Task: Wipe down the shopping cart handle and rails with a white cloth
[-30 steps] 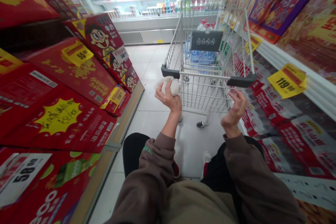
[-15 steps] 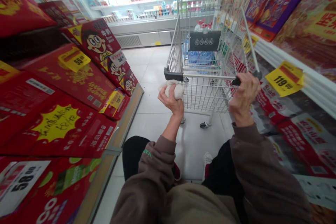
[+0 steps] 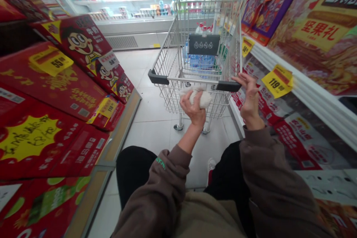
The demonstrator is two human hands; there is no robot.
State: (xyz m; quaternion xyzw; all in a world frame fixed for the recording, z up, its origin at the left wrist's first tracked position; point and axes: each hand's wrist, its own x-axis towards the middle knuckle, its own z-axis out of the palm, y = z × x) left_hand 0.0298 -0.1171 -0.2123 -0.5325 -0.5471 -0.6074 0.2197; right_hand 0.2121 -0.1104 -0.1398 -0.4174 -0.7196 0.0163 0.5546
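White cloth [image 3: 199, 97], bunched into a ball, is clamped in the left hand [image 3: 195, 111], with the fingers closed around it. The cloth sits at the 12 o'clock side of that hand, just below the handle bar [image 3: 192, 81] of the shopping cart [image 3: 170, 57] and in front of its rear wire wall; contact with the wire cannot be confirmed.

The right hand [image 3: 249, 100] is at 3 o'clock from the left hand. Its fingers are spread apart and hold nothing. The fingertips lie at the right end of the dark grip [image 3: 227, 86]; whether they touch it cannot be told.

The cart stands at 12 o'clock from the person, with packed water bottles [image 3: 202, 60] inside. Red boxes [image 3: 55, 81] line the 9 o'clock side. A yellow price tag [image 3: 277, 80] hangs at 2 o'clock from the right hand.
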